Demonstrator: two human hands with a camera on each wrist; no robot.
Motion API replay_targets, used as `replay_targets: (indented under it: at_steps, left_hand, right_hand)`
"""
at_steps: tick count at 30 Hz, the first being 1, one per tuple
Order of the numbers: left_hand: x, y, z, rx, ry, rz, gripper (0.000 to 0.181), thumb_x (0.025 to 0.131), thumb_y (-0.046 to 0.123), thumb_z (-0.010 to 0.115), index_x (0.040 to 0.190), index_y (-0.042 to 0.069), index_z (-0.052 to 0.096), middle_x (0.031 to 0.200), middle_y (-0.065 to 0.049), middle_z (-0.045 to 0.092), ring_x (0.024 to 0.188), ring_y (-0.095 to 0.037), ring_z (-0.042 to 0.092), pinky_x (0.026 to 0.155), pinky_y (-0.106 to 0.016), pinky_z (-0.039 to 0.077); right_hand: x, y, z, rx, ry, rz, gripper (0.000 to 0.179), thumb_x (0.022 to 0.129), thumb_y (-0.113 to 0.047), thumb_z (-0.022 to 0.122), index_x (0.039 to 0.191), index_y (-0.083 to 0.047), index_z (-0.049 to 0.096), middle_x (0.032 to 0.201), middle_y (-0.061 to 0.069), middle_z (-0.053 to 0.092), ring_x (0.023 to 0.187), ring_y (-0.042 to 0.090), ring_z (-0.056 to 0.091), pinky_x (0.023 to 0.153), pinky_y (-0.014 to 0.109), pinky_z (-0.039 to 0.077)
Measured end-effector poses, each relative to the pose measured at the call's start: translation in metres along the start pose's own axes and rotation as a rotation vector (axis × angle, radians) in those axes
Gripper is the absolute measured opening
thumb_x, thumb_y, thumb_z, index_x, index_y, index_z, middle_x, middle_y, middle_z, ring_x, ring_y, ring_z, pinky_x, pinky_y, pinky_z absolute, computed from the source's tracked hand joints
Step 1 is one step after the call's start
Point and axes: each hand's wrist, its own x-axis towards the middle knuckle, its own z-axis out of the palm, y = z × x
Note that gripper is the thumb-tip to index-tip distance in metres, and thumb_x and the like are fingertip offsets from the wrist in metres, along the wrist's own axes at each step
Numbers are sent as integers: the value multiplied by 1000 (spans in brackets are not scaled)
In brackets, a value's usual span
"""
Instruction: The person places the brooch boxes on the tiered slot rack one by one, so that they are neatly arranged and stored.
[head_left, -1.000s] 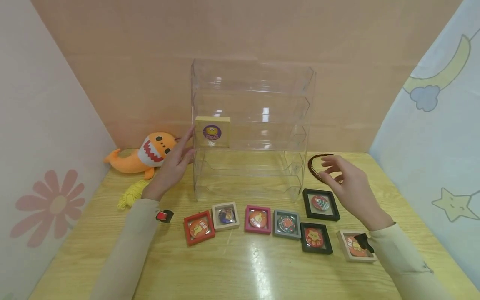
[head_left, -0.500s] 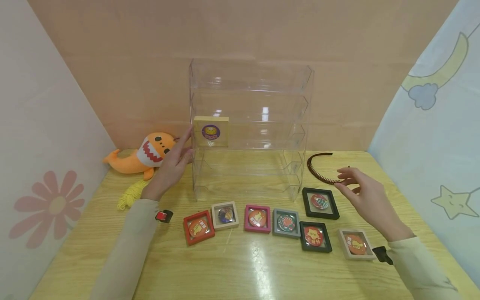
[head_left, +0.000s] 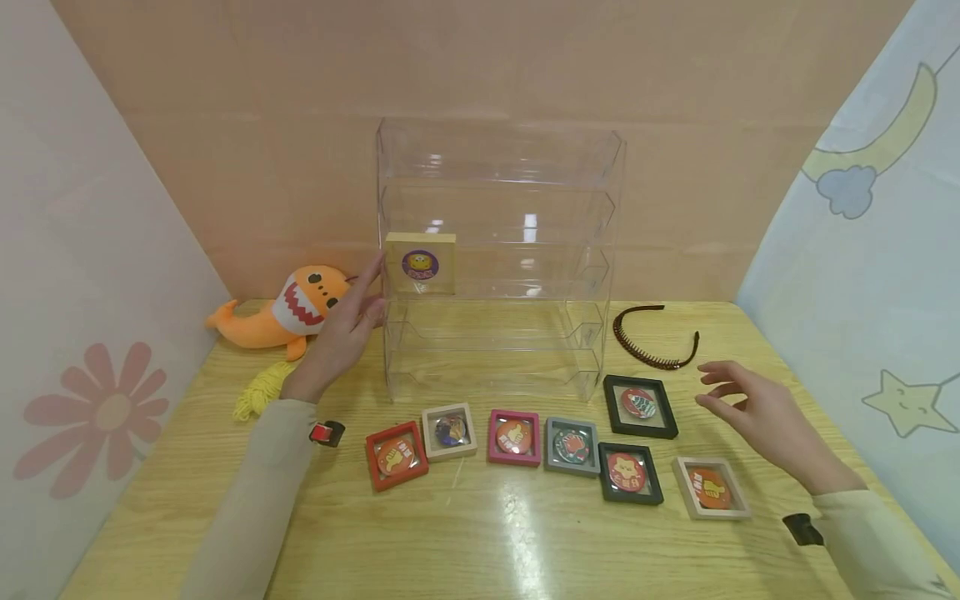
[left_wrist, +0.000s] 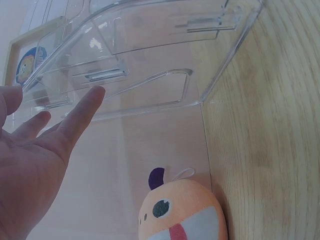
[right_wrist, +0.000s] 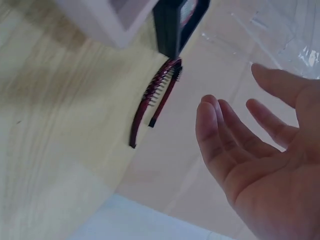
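My left hand (head_left: 341, 337) rests with straight fingers against the left side of a clear acrylic tiered rack (head_left: 495, 321). On the rack's middle tier, at the left end, stands a cream square display frame (head_left: 442, 281) with a purple round badge inside. My right hand (head_left: 765, 425) hovers over the right of the table with fingers loosely bent and nothing between them. Nearest to it are a dark toothed headband (head_left: 637, 352), a black display frame (head_left: 666, 419) and a beige display frame (head_left: 731, 502). The right wrist view shows the hand's bare palm (right_wrist: 280, 185).
A row of display frames lies in front of the rack: red (head_left: 375, 473), cream (head_left: 450, 456), pink (head_left: 515, 461), grey (head_left: 570, 468) and black (head_left: 633, 498). An orange plush shark (head_left: 258, 325) and yellow yarn (head_left: 262, 390) sit at the left. Walls enclose the table.
My right hand has drawn away from the headband, moving right and toward me, leaving the headband fully visible on the table. My left hand has stayed at the rack's side.
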Motion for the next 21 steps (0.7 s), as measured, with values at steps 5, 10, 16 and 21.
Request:
replay_targets:
  at_steps: [5, 10, 16, 21]
  left_hand:
    - [-2, 1, -1, -1, 1, -3, 63, 111, 21, 41, 161, 45, 13, 166, -1, 20, 137, -38, 46, 100, -56, 50]
    - [-2, -2, 0, -26, -2, -9, 63, 110, 16, 41, 163, 39, 14, 167, -4, 20, 137, -38, 46, 97, -54, 52]
    - [-4, 11, -2, -37, -4, -14, 62, 110, 9, 39, 165, 24, 14, 166, -13, 18, 137, -43, 44, 97, -56, 51]
    - [-8, 33, -5, -35, -14, -20, 61, 110, 8, 39, 164, 17, 14, 166, -16, 19, 138, -42, 43, 99, -56, 50]
  right_hand:
    - [-4, 14, 4, 34, -108, 32, 47, 95, -20, 74, 135, -2, 57, 120, 17, 65, 96, 25, 66, 71, 28, 56]
    - [-6, 26, 10, 74, -221, 62, 57, 94, -23, 75, 141, 0, 52, 126, 20, 62, 104, 34, 61, 74, 35, 54]
    - [-4, 37, 18, 147, -301, 54, 67, 92, -22, 77, 145, 4, 46, 126, 22, 59, 107, 35, 57, 74, 34, 54]
    - [-1, 44, 24, 174, -300, -1, 70, 88, -19, 81, 144, 7, 47, 123, 22, 59, 99, 20, 55, 69, 28, 53]
